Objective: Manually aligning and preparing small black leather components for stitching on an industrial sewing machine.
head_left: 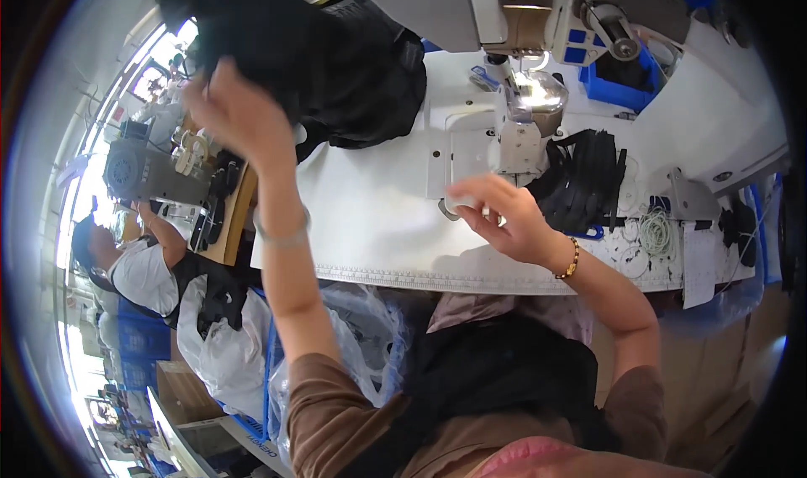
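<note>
Black cloth (336, 66) is bunched at the far left of the white sewing table (378, 200), its upper part raised and smeared by motion. My left hand (239, 112) is lifted in front of this cloth. Blur hides whether its fingers hold the fabric. My right hand (508, 221) hovers above the table, just in front of the sewing machine's needle area (525, 133). Its fingers are curled in toward the thumb, with something pale at the fingertips too small to name. Right of the needle area lies a stack of black fabric strips (584, 179).
A blue bin (626, 79) stands behind the strips. Coiled pale cord (660, 230) and thread scraps lie at the right. A ruler strip (403, 278) runs along the front edge. Below left are plastic-lined crates (361, 327); a co-worker (143, 268) sits at another machine.
</note>
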The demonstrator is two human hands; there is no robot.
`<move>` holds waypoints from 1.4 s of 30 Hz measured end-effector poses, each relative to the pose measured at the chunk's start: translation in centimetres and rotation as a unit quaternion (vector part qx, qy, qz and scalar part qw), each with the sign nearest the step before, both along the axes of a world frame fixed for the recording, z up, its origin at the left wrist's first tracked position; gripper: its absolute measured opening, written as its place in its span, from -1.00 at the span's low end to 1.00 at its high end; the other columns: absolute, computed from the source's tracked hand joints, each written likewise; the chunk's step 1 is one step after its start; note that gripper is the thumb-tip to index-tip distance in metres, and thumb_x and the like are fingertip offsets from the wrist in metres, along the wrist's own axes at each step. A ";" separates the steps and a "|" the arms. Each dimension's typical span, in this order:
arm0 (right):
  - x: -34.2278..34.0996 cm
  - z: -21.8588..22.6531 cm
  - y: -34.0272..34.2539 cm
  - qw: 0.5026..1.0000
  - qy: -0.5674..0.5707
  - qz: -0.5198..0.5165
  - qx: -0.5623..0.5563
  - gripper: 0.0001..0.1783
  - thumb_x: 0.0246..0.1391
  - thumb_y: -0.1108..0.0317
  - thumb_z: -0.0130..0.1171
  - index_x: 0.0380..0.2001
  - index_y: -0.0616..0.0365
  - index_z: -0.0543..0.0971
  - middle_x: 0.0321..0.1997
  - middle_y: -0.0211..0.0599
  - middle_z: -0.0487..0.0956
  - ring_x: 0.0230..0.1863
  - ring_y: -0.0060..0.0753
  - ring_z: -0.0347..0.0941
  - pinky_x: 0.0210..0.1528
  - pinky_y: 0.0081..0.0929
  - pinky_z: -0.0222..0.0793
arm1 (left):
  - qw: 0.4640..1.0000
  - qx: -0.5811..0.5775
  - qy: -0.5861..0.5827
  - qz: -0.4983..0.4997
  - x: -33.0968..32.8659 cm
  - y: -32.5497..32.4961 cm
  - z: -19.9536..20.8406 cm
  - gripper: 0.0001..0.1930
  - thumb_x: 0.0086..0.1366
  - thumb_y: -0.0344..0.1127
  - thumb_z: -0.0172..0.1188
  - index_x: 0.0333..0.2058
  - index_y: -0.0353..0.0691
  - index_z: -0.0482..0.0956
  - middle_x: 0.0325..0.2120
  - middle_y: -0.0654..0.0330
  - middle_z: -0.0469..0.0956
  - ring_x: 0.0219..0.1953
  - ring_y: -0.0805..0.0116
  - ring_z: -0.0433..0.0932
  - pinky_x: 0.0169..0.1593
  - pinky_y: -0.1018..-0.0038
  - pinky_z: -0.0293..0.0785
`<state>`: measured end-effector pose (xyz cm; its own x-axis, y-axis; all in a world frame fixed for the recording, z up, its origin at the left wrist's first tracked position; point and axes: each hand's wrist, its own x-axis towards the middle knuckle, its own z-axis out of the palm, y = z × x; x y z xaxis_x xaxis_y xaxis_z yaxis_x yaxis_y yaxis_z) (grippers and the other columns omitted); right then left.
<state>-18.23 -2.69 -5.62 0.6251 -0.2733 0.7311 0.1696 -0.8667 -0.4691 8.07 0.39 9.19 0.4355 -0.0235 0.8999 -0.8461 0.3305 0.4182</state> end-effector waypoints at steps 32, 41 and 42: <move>-1.6 5.3 -1.4 0.847 -0.143 -0.014 0.512 -0.79 0.16 0.33 0.04 -0.36 0.31 0.48 -0.54 -0.24 0.57 -0.85 -0.67 0.34 -0.87 -0.75 0.13 | 0.822 0.322 0.163 -0.441 -11.2 -6.8 -7.6 -0.91 0.14 -0.57 -0.02 -0.54 -0.34 0.38 -0.68 0.36 0.36 -0.64 0.69 0.24 -0.62 0.65 0.14; -1.7 4.7 -1.7 0.848 -0.154 -0.043 0.505 -0.80 0.13 0.33 0.09 -0.40 0.29 0.49 -0.56 -0.30 0.57 -0.85 -0.68 0.31 -0.86 -0.75 0.11 | 0.921 0.138 -0.154 -0.331 -13.4 4.4 -6.6 -0.83 0.21 -0.58 -0.17 -0.44 -0.42 0.43 -0.46 0.08 0.45 -0.51 0.28 0.42 -0.37 0.47 0.38; -1.1 4.9 -1.4 0.853 -0.150 -0.029 0.499 -0.80 0.13 0.33 0.09 -0.41 0.29 0.49 -0.56 -0.30 0.57 -0.85 -0.69 0.31 -0.86 -0.75 0.10 | 0.866 0.056 -0.016 -0.496 -15.8 7.0 -5.9 -0.80 0.23 -0.53 -0.17 -0.43 -0.43 0.46 -0.50 0.04 0.46 -0.51 0.23 0.47 -0.37 0.40 0.43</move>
